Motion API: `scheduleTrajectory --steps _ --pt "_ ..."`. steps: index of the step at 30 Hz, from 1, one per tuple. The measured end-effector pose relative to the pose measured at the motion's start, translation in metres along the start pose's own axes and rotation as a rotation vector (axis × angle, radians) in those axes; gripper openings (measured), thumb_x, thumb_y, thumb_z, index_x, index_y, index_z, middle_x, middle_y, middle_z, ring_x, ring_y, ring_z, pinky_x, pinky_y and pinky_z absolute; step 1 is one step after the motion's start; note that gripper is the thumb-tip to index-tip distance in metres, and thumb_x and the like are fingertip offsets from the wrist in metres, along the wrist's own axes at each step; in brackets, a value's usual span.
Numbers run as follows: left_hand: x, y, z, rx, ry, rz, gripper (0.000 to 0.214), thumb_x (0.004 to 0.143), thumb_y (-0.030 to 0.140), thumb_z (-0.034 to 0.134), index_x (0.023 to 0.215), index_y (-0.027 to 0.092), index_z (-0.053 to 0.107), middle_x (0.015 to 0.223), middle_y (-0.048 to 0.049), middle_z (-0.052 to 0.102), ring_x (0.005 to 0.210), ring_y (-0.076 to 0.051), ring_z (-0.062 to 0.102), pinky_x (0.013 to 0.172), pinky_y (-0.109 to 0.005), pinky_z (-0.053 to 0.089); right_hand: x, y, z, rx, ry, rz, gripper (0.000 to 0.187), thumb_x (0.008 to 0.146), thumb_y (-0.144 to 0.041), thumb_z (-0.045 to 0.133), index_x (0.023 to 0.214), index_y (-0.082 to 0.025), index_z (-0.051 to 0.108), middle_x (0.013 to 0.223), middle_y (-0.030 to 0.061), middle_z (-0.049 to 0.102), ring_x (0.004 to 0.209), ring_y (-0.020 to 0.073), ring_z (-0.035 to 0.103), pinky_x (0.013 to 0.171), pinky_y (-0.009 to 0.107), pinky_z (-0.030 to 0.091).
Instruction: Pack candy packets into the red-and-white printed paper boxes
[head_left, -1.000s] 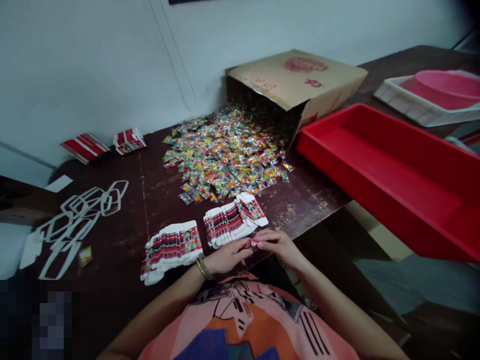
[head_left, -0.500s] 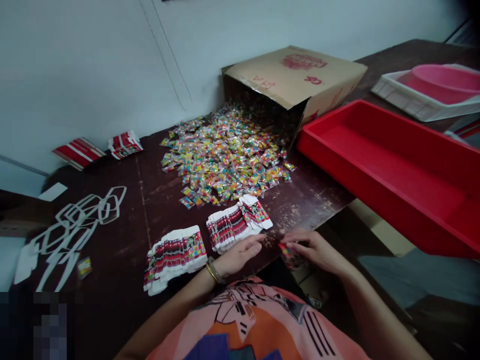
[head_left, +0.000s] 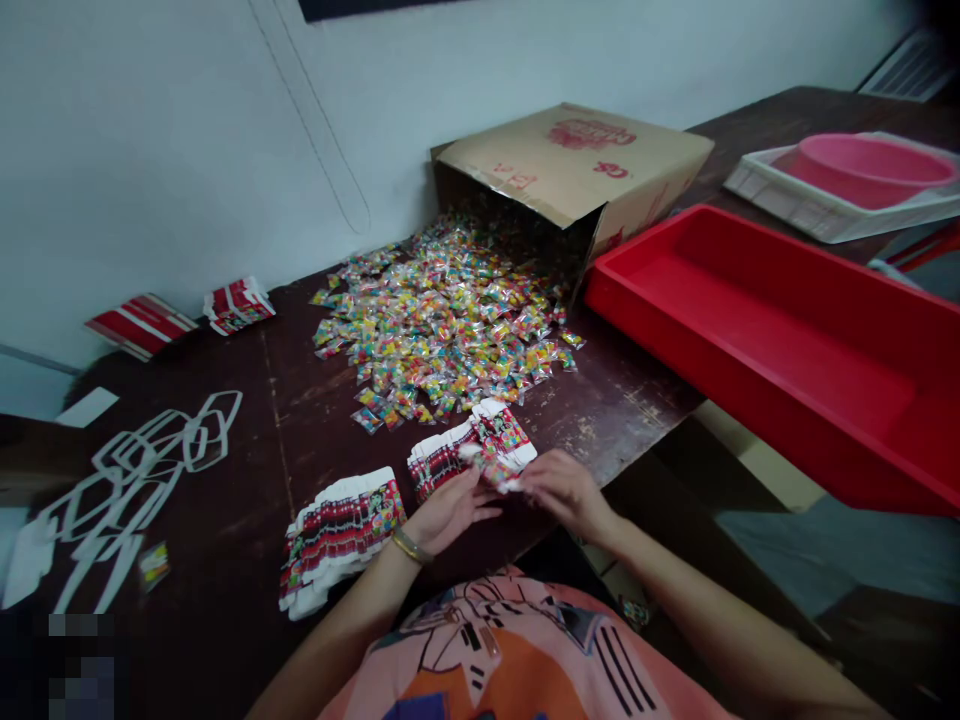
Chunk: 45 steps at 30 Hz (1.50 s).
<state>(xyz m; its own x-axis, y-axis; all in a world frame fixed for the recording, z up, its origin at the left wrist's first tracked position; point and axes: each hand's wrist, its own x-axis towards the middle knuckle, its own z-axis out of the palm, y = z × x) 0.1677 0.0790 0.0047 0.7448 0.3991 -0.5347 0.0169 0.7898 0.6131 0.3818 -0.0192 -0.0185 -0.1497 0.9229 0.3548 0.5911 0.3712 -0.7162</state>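
Though it's blurred, the carton (head_left: 493, 469) shows red between white ends

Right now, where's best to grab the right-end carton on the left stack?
Probably pinch the right-end carton by its right edge, coming from the right, where your left hand is: its printed face lies uncovered, while the others in the left stack show mostly as overlapping strips.
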Motion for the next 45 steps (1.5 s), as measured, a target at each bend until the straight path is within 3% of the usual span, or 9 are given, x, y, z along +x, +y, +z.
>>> scheduleTrajectory --steps 8,12,17,23,27,31,35,38,45 --pt "0.007 -0.011 0.022 0.150 0.096 -0.004 0.017 0.062 0.016 0.069 0.077 0.011 0.062 0.063 -0.0030 0.065 0.059 -0.015 0.060 0.065 -0.029 0.048 0.036 -0.025 0.021 0.062 0.063 0.127 0.020 0.086 -0.030 0.062 0.104 -0.022 0.065 0.124 0.0092 0.059 0.116 0.0237 0.048 0.100 0.044 0.037" --pt "-0.001 -0.009 0.024 0.217 0.092 0.019 0.025 0.061 0.019 0.070 0.083 0.014 0.058 0.059 0.0017 0.061 0.052 -0.011 0.055 0.057 -0.024 0.044 0.045 -0.025 0.012 0.319 -0.112 0.218 0.019 0.082 -0.035 0.067 0.077 -0.018 0.065 0.135 0.0095 0.049 0.127 0.0248 0.042 0.107 0.042 0.032" --pt "-0.011 0.000 0.029 0.375 -0.182 -0.088 0.031 0.062 0.030 0.075 0.081 0.012 0.058 0.069 -0.0044 0.065 0.062 -0.016 0.061 0.061 -0.027 0.046 0.049 -0.021 -0.009 0.645 -0.444 0.212 0.030 0.080 -0.041 0.068 0.066 -0.015 0.063 0.129 0.0089 0.051 0.121 0.0241 0.049 0.101 0.036 0.037" --pt "-0.003 -0.017 0.018 0.698 0.318 0.182 0.033 0.067 0.043 0.073 0.068 0.014 0.057 0.058 0.0023 0.052 0.056 -0.012 0.049 0.055 -0.023 0.037 0.030 -0.031 0.015 0.616 -0.074 0.472 0.023 0.087 -0.039 0.059 0.098 -0.018 0.060 0.085 0.0019 0.062 0.081 0.0153 0.058 0.078 0.028 0.046" --pt "-0.010 -0.029 0.019 0.579 0.401 0.396 0.039 0.075 0.038 0.068 0.106 0.019 0.054 0.075 0.0003 0.059 0.067 -0.014 0.055 0.064 -0.024 0.041 0.015 -0.041 0.031 0.773 0.126 0.634 0.032 0.084 -0.040 0.062 0.105 -0.023 0.046 0.071 -0.0043 0.059 0.060 0.0107 0.053 0.057 0.021 0.045" --pt "-0.025 -0.029 0.023 0.639 0.341 0.427 0.044 0.076 0.034 0.069 0.114 0.021 0.052 0.075 0.0007 0.059 0.066 -0.014 0.054 0.065 -0.024 0.040 0.006 -0.035 0.032 1.189 0.092 0.833 0.029 0.083 -0.046 0.061 0.083 -0.020 0.047 0.061 -0.0056 0.054 0.050 0.0079 0.050 0.045 0.017 0.041" --pt "-0.035 -0.031 0.025 0.754 0.224 0.347 0.021 0.081 0.035 0.062 0.093 0.018 0.064 0.076 -0.0018 0.062 0.071 -0.016 0.055 0.068 -0.026 0.040 0.000 -0.026 0.033 1.468 -0.213 1.032 0.034 0.065 -0.026 0.078 0.089 -0.017 0.056 0.065 -0.0062 0.056 0.046 0.0027 0.046 0.045 0.014 0.041" --pt "-0.034 -0.034 0.025 0.677 0.276 0.360 0.017 0.082 0.030 0.059 0.093 0.018 0.064 0.078 -0.0016 0.061 0.074 -0.015 0.055 0.073 -0.026 0.040 0.001 -0.027 0.033 1.373 -0.346 1.009 0.033 0.060 -0.025 0.081 0.085 -0.015 0.061 0.069 -0.0035 0.060 0.050 0.0049 0.052 0.048 0.016 0.046" --pt "-0.023 -0.046 0.008 0.147 0.186 0.072 0.057 0.068 0.013 0.059 0.124 0.019 0.051 0.095 -0.0032 0.064 0.081 -0.015 0.056 0.079 -0.028 0.041 0.008 -0.044 0.039 0.874 -0.217 0.720 0.041 0.082 -0.051 0.061 0.070 -0.012 0.070 0.078 0.0028 0.062 0.053 0.0067 0.052 0.048 0.019 0.045"
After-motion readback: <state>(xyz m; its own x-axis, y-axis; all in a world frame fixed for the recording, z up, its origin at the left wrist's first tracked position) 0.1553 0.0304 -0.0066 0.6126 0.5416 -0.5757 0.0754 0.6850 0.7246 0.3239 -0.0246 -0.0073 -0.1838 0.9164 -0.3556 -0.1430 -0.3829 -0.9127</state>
